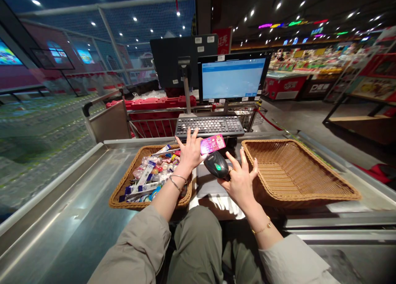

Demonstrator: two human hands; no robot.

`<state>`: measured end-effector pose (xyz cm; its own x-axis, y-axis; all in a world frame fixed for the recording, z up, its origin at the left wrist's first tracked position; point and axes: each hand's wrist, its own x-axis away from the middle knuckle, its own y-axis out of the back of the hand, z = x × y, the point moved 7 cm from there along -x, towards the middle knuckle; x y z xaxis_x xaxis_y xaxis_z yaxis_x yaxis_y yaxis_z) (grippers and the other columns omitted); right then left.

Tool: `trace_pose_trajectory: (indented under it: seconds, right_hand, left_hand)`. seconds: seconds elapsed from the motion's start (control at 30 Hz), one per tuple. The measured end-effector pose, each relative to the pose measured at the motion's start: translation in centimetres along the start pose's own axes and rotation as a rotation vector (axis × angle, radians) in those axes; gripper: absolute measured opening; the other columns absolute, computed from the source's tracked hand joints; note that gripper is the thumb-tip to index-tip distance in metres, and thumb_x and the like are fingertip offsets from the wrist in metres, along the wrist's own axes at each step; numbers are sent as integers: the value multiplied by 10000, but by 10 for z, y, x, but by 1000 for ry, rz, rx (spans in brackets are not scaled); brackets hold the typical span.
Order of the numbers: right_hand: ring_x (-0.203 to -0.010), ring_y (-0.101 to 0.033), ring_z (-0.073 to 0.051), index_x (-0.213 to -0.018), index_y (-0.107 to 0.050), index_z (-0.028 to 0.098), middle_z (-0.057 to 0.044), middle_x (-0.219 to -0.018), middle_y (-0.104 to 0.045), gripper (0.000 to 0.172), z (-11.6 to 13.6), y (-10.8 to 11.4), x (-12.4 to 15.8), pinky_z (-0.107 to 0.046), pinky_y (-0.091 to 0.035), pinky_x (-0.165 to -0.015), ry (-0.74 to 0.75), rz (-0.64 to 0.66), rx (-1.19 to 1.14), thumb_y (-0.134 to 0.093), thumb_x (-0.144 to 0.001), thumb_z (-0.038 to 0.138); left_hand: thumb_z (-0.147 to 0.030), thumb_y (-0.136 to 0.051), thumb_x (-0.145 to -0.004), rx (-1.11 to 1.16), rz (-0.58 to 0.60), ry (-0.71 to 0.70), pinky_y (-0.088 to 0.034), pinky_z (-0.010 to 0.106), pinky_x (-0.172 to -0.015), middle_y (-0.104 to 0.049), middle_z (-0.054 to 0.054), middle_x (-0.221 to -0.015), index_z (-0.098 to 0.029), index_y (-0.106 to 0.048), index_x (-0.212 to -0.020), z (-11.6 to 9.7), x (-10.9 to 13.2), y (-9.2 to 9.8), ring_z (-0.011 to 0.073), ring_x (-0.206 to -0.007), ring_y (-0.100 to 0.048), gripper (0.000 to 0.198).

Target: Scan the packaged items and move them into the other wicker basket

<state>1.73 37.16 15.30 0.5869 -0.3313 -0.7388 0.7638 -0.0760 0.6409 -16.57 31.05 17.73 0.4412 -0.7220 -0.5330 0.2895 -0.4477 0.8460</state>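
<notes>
A small bright pink packet (213, 144) is pinched at its left end by my left hand (189, 151), whose other fingers stretch out in front of the keyboard. My right hand (241, 177) grips a black handheld barcode scanner (215, 165) between thumb and fingers, with the remaining fingers spread. The scanner shows a green light and sits just below the packet. Beneath my left wrist stands a wicker basket (116, 193) of mixed small packets and sweets. To the right of my right hand is another wicker basket (297, 168) with nothing visible inside.
A black keyboard (210, 125) lies beyond my hands, below a lit monitor (233, 80). Another screen (173, 61) faces away at the left. A metal counter (83, 189) runs along the left, with a shopping cart (154, 123) behind the keyboard. Shelving (365, 115) stands far right.
</notes>
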Motion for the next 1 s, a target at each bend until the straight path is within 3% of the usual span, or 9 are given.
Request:
trace_pose_trajectory:
  seconds: [0.3,0.5,0.63,0.8,1.0]
  right_hand:
    - [-1523,-289,-420,-917,-738,219,-75,-1479,-598,139,0,6,-2,-739,-109,-1173,-17,21,17,-671,-822,294]
    - [-1548,-238,-412,-932,-735,225,-59,-1506,-574,153,-19,35,-3,-733,-102,-1183,-85,-37,99,-673,-828,318]
    - [-1547,-250,-392,-829,-716,215,-70,-1466,-610,199,-49,64,-3,-715,-87,-1192,-193,-131,159,-631,-860,392]
    - [-1532,-269,-389,-925,-735,202,-147,-1412,-638,321,-107,97,2,-706,-71,-1180,-358,-239,225,-570,-888,475]
    - [-1528,-247,-380,-954,-742,193,-170,-1394,-639,292,-176,111,22,-709,-57,-1164,-542,-297,272,-580,-864,419]
  left_hand:
    - [-442,-756,-821,-6,3,16,35,811,-1170,-232,168,-1698,-205,-563,-1343,1,-2,0,404,-1588,-29,605]
    - [-466,-749,-827,17,-30,-58,62,784,-1190,-220,177,-1700,-187,-557,-1362,-20,-14,10,401,-1589,-36,634]
    - [-462,-753,-828,42,-56,-118,63,774,-1198,-216,184,-1700,-183,-557,-1360,-47,-26,18,399,-1589,-41,631]
    - [-487,-768,-816,69,-48,-204,64,793,-1183,-223,199,-1695,-181,-556,-1350,-91,-39,18,413,-1586,-45,651]
    - [-452,-768,-822,116,-20,-313,61,812,-1174,-222,196,-1695,-186,-561,-1342,-146,-45,2,409,-1586,-28,620]
